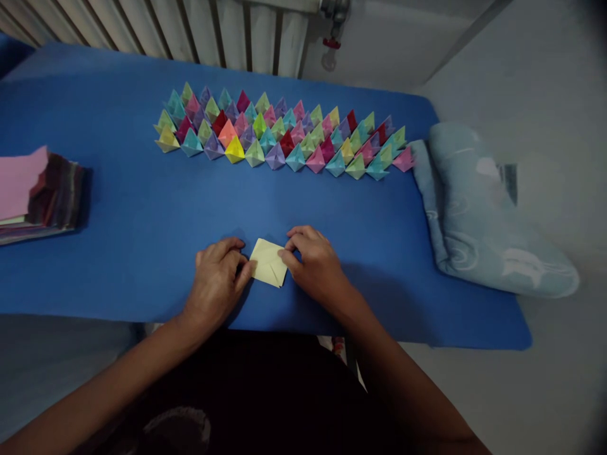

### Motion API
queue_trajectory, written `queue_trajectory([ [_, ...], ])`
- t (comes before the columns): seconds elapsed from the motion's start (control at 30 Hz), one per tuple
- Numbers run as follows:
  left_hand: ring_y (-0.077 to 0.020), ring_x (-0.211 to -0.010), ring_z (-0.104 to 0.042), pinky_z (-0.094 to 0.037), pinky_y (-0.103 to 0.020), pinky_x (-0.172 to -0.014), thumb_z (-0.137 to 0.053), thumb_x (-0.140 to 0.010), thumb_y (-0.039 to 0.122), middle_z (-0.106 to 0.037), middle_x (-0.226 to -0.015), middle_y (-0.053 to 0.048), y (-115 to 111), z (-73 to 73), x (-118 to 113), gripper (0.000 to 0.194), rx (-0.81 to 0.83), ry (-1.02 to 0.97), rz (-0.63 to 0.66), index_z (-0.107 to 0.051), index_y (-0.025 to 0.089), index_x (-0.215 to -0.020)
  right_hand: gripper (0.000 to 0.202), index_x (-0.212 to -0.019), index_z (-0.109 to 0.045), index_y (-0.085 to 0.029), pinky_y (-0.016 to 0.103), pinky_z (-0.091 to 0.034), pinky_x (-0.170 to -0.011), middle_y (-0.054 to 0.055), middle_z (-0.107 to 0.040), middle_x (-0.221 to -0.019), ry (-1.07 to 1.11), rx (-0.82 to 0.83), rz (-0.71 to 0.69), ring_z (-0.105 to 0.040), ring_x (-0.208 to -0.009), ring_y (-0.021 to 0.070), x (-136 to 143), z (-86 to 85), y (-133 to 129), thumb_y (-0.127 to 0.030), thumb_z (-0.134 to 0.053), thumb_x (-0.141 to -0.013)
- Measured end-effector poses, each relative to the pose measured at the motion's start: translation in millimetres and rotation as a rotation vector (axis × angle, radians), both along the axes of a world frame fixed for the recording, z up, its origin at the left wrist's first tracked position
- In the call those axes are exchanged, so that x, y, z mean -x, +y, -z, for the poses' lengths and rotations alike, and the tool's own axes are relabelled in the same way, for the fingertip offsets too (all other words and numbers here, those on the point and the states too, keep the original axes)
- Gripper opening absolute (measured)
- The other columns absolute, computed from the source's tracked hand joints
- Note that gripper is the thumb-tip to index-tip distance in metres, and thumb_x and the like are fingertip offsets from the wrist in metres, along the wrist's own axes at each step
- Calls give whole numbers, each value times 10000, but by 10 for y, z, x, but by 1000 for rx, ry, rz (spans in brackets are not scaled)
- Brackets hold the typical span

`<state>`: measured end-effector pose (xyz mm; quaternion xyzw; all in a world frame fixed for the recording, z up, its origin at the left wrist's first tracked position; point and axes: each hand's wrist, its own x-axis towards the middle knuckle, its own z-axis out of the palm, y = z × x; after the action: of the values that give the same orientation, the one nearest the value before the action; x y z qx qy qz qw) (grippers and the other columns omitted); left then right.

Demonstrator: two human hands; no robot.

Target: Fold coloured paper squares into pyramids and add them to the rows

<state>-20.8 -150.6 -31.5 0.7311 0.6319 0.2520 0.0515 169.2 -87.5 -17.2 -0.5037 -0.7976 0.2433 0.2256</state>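
Observation:
A small folded square of pale yellow paper [268, 262] lies on the blue table [156, 202] near its front edge, turned slightly, with crease lines across it. At its left edge, my left hand [218, 272] has its thumb and curled fingers closed on the paper. My right hand [313, 259] pinches the paper's right corner between thumb and fingers. Behind both hands stand rows of small folded paper boats [275, 157] in green, pink, purple, blue, red and yellow.
On the left is a thick stack of coloured paper sheets [21, 189], pink on top. A folded light-blue blanket [478, 215] lies at the right end. Beyond the table's back edge are a white radiator [227, 31] and a red-handled valve [332, 43].

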Motion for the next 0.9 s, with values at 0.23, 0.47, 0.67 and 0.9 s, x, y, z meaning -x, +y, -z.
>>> queue_trajectory([
  [0.23,-282,-1031,-648,-475,-460,-860,-557,-939,316,-686,-1129,-115,6,-3,19,206,15,-7,8,-646,190,-803,140,-716,-537,-211,400,-468,-894,99,-649,-1007,-16,20,11,-619,-976,240,13,-25,25,-168,-585,-840],
  [0.47,-281,-1026,-646,-475,-461,-859,-564,-926,295,-680,-1129,-110,6,-27,8,187,28,-16,0,-640,191,-790,135,-726,-535,-214,384,-469,-866,92,-650,-980,-27,10,17,-614,-948,233,13,-27,26,-176,-580,-847],
  [0.67,-288,-1023,-643,-461,-465,-825,-569,-932,285,-678,-1135,-113,-4,-42,-12,171,24,-7,-10,-615,197,-793,138,-732,-540,-214,392,-469,-867,95,-651,-970,-42,-7,15,-612,-955,241,20,-18,24,-182,-592,-855],
  [0.9,-291,-1006,-623,-452,-446,-804,-605,-929,329,-670,-1152,-118,-16,-24,15,161,24,41,-10,-619,200,-834,148,-723,-527,-211,373,-453,-844,87,-639,-978,-52,26,16,-599,-930,229,16,-39,38,-180,-594,-851],
])
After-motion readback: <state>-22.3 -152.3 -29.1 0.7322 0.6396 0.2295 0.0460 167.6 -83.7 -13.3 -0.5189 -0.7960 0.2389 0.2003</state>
